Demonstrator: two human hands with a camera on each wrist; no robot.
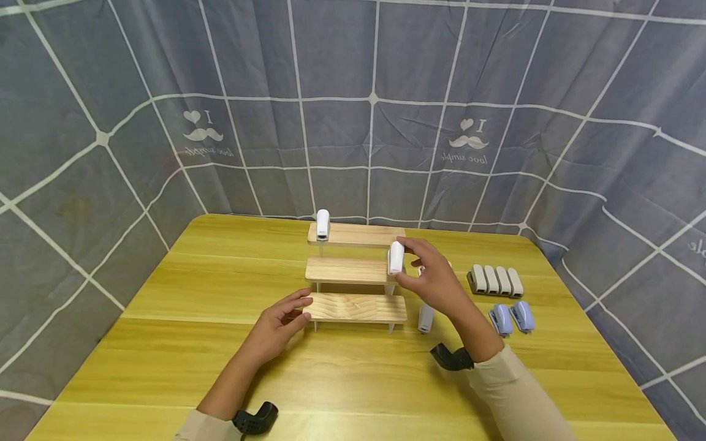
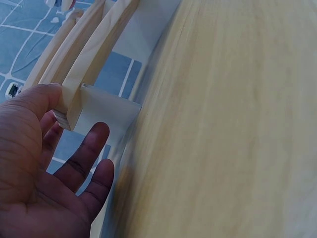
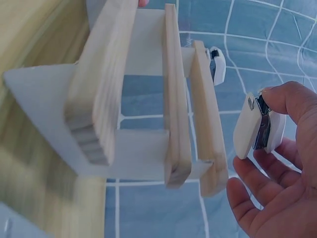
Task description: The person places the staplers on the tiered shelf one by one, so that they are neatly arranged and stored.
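A three-step wooden display stand (image 1: 353, 306) with white side panels (image 2: 111, 106) stands mid-table. My left hand (image 1: 278, 324) pinches the left end of its lowest board, the thumb on one side and fingers curled at the other. A small white stapler (image 1: 396, 257) is gripped between the thumb and fingers of my right hand (image 1: 436, 278), overlapping the right end of the middle board in the head view. In the right wrist view, this stapler (image 3: 260, 124) appears beside the stand with its metal middle showing. A second white stapler (image 1: 322, 225) rests on the left of the top board.
Right of the stand, another white stapler (image 1: 426, 318) lies on the wooden table (image 1: 342, 392), partly behind my right hand. Further right stand a row of several pale staplers (image 1: 496, 280) and two blue staplers (image 1: 512, 318). A grey checked curtain (image 1: 342, 135) surrounds the table.
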